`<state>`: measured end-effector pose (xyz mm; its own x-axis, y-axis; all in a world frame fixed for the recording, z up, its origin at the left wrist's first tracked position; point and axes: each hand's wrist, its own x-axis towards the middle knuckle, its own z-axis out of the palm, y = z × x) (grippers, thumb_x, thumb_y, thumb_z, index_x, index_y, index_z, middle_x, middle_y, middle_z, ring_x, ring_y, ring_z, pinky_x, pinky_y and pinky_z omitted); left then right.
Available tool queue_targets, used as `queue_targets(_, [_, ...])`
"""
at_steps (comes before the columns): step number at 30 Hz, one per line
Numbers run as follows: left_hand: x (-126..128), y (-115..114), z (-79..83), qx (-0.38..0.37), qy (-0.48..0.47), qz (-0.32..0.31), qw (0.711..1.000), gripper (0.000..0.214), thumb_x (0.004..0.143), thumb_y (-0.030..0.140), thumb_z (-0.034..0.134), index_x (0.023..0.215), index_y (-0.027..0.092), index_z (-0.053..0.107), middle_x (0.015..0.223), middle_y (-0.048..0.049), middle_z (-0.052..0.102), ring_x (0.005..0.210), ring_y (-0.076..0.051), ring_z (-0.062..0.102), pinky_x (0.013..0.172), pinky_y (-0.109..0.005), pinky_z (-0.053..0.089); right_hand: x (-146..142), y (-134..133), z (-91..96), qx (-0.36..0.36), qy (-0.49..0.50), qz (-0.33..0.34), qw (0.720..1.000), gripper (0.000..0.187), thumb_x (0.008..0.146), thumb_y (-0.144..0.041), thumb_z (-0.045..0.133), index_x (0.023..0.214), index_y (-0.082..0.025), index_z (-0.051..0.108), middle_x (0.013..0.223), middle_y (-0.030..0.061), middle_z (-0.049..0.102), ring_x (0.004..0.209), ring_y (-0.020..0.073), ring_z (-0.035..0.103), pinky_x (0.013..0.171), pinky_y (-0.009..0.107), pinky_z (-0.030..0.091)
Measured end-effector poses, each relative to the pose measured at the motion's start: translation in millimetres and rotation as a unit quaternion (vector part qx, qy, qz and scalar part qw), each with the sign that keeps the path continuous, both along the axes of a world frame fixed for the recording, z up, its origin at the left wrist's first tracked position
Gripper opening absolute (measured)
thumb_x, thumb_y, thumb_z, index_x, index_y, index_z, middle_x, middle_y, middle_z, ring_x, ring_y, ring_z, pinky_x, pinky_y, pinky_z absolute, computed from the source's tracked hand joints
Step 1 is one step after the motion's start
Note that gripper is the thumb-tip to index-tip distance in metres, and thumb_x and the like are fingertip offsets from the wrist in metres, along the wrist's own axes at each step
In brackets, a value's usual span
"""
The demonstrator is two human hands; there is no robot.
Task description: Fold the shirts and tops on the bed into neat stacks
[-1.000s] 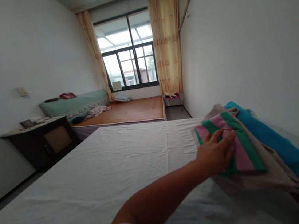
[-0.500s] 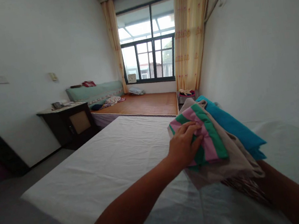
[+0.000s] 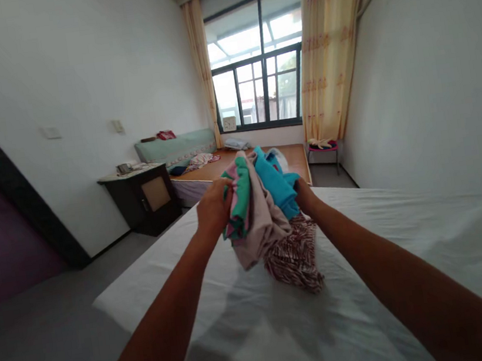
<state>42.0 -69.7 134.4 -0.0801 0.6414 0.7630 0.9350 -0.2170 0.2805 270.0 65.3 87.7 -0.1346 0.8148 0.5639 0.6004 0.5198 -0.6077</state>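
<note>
Between my two hands is a bundle of folded clothes, tipped on its side above the white-sheeted bed. My left hand grips the pink-and-green striped cloth on the left side. A beige garment lies in the middle, and a bright blue one is on the right. My right hand closes on the blue side, its fingers mostly hidden behind the cloth. Below the bundle, a brown-and-white patterned cloth reaches down to the sheet; whether it is held too, I cannot tell.
A second bed with a brown mat stands beyond, under the window. On the left is a dark bedside cabinet. A small stool with things on it stands near the curtain.
The clothes have moved left to the middle of the view and tipped upright. My left hand has gone from lying on the striped cloth to gripping its side. The view has turned slightly.
</note>
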Motion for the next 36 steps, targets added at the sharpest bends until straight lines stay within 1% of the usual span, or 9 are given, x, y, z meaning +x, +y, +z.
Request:
queue_targets(5, [-77.2,-14.9,-6.3,-0.037,-0.018,0.174,0.984,0.018,0.085,0.034,0.051,0.096,0.023,0.062,0.091,-0.0029,0.064,0.085,-0.020,0.060,0.073,-0.028,0.046,6.2,13.0,-19.6,-0.057,0.123,0.116,0.984,0.012,0.071,-0.025,0.068,0.080,-0.017,0.067,0.059,-0.0020,0.066,0.056,0.0137,0.059,0.054,0.023,0.047])
queue_targets(9, [-98.4,-14.4,-3.5,0.077,-0.121,0.131,0.981,0.020,0.086,0.031,0.048,0.098,0.019,0.058,0.090,-0.0029,0.065,0.082,-0.016,0.061,0.076,-0.026,0.048,14.2,11.3,-22.4,-0.126,0.316,0.145,0.929,0.029,0.065,-0.032,0.073,0.089,-0.019,0.062,0.062,-0.0039,0.063,0.052,0.0108,0.055,0.048,0.022,0.044])
queue_targets(13, [-96.4,-4.4,-20.4,0.139,-0.181,0.073,0.971,0.024,0.089,0.031,0.042,0.104,0.016,0.053,0.096,-0.0048,0.065,0.086,-0.015,0.062,0.079,-0.027,0.050,27.2,12.4,-15.9,-0.086,0.462,0.179,0.864,0.036,0.064,-0.044,0.075,0.088,-0.023,0.060,0.069,-0.0045,0.063,0.057,0.0108,0.057,0.054,0.024,0.048])
queue_targets(17, [-80.9,6.2,-64.5,-0.062,-0.062,-0.018,0.996,0.024,0.086,0.026,0.045,0.104,0.018,0.059,0.103,-0.0053,0.066,0.095,-0.018,0.061,0.087,-0.031,0.049,43.8,16.6,-38.4,-0.107,0.296,0.152,0.937,0.031,0.064,-0.043,0.073,0.080,-0.020,0.062,0.065,-0.0022,0.063,0.060,0.0142,0.058,0.059,0.028,0.048])
queue_targets(21, [-41.5,17.3,-88.1,-0.157,0.062,-0.067,0.983,0.029,0.089,0.026,0.044,0.112,0.023,0.062,0.114,-0.0047,0.065,0.111,-0.019,0.056,0.097,-0.032,0.043,34.2,4.8,-68.8,-0.030,0.092,0.055,0.994,0.013,0.073,-0.029,0.060,0.081,-0.020,0.066,0.079,0.0023,0.068,0.070,0.0163,0.061,0.072,0.032,0.048])
queue_targets(26, [4.7,37.1,-90.0,-0.319,0.213,-0.011,0.924,0.025,0.085,0.033,0.054,0.103,0.021,0.066,0.106,-0.0101,0.067,0.095,-0.026,0.064,0.076,-0.034,0.049,8.3,-23.5,-90.8,-0.007,-0.027,0.171,0.985,0.020,0.082,-0.025,0.052,0.094,-0.021,0.068,0.089,0.0036,0.071,0.078,0.0172,0.064,0.077,0.031,0.048])
queue_targets(29, [14.0,45.6,-91.5,-0.339,0.258,0.020,0.905,0.023,0.086,0.024,0.048,0.093,0.017,0.068,0.096,-0.0131,0.069,0.088,-0.027,0.067,0.071,-0.034,0.048,9.4,-26.4,-103.9,-0.009,-0.027,0.163,0.986,0.021,0.083,-0.023,0.051,0.094,-0.020,0.068,0.094,0.0055,0.071,0.088,0.0195,0.064,0.084,0.034,0.047])
queue_targets(33, [10.8,52.0,-81.5,-0.326,0.239,0.025,0.914,0.019,0.080,0.025,0.054,0.086,0.020,0.070,0.089,-0.0102,0.071,0.085,-0.025,0.067,0.071,-0.032,0.047,20.1,-15.4,-115.6,-0.079,0.067,0.143,0.984,0.021,0.082,-0.026,0.050,0.094,-0.019,0.067,0.090,0.0058,0.070,0.078,0.0183,0.066,0.075,0.033,0.051])
queue_targets(36, [0.1,62.5,-56.0,-0.276,0.137,0.031,0.951,0.015,0.074,0.028,0.058,0.081,0.023,0.070,0.081,-0.0046,0.071,0.079,-0.022,0.066,0.071,-0.031,0.046,23.3,-8.6,-118.5,-0.143,0.152,0.145,0.967,0.021,0.081,-0.028,0.049,0.093,-0.019,0.064,0.085,0.0043,0.069,0.066,0.0157,0.065,0.063,0.029,0.053])
